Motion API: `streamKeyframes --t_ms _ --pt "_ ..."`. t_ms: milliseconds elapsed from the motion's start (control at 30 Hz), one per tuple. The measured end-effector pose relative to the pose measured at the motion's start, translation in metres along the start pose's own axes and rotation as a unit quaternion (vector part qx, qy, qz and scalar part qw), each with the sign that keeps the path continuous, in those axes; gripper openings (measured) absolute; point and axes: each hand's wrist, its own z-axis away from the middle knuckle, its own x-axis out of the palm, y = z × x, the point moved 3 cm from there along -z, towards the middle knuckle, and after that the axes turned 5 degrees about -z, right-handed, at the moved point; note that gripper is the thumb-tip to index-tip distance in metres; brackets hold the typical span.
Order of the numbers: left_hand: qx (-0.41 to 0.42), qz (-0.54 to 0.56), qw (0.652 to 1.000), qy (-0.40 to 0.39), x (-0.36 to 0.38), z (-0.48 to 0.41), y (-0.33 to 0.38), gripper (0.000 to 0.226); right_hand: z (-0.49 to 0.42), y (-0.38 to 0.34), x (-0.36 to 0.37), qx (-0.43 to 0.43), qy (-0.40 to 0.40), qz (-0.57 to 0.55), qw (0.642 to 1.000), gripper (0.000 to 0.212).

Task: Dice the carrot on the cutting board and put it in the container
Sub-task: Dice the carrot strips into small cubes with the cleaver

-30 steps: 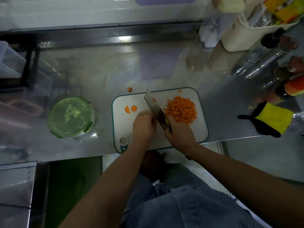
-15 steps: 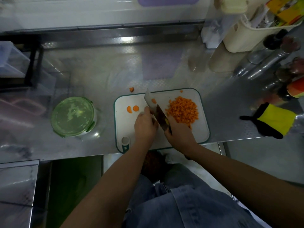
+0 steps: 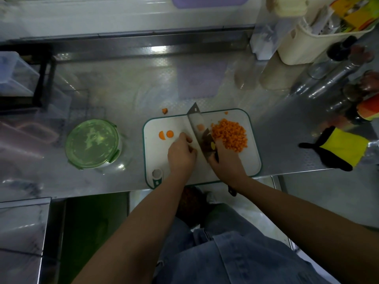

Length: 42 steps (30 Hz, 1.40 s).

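At the left we see the lidded green container [image 3: 92,143] on the steel counter [image 3: 127,95], well apart from the cutting board [image 3: 249,158]. Two carrot slices [image 3: 166,134] lie on the board's left part, and a stray carrot chunk [image 3: 164,110] sits just beyond its far edge. Our left hand [image 3: 181,153] rests curled beside the blade; whether it pinches anything we cannot tell. Our right hand [image 3: 224,160] grips the cleaver [image 3: 196,124]. The diced carrot [image 3: 229,135] is heaped on the board's right side.
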Motion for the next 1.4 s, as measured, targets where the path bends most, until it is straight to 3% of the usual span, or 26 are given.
streamKeyframes --t_ms 333,600,733,867,1033,1133,1300,1400 --pt "-0.026 0.016 1.000 -0.004 0.000 -0.002 0.003 0.027 0.001 -0.007 0.005 -0.028 -0.030 0.046 0.998 0.018" --pt "-0.040 0.005 0.999 0.005 -0.001 -0.001 0.007 0.027 -0.003 -0.007 0.006 -0.016 -0.044 0.063 0.997 0.024" --pt "-0.067 0.008 0.998 0.010 0.000 0.001 0.009 0.027 -0.005 0.002 0.001 0.016 -0.009 0.044 0.999 0.031" --pt "-0.071 0.019 0.997 0.004 0.001 0.001 0.006 0.024 -0.009 0.012 -0.006 0.047 0.013 0.018 0.999 0.024" --pt "-0.013 -0.013 1.000 -0.022 -0.001 0.004 0.005 0.018 -0.010 0.013 -0.005 0.046 0.008 0.033 0.998 0.033" --pt "0.053 -0.036 0.998 -0.018 -0.002 0.008 0.009 0.025 -0.007 0.010 -0.003 0.030 -0.015 0.057 0.998 0.038" --pt "0.150 -0.175 0.971 -0.071 0.009 0.018 0.025 0.038 -0.003 0.013 -0.001 0.040 -0.019 0.038 0.998 0.045" --pt "0.156 -0.220 0.960 -0.068 0.013 0.022 0.031 0.038 -0.007 0.021 -0.005 0.045 -0.025 0.026 0.998 0.039"
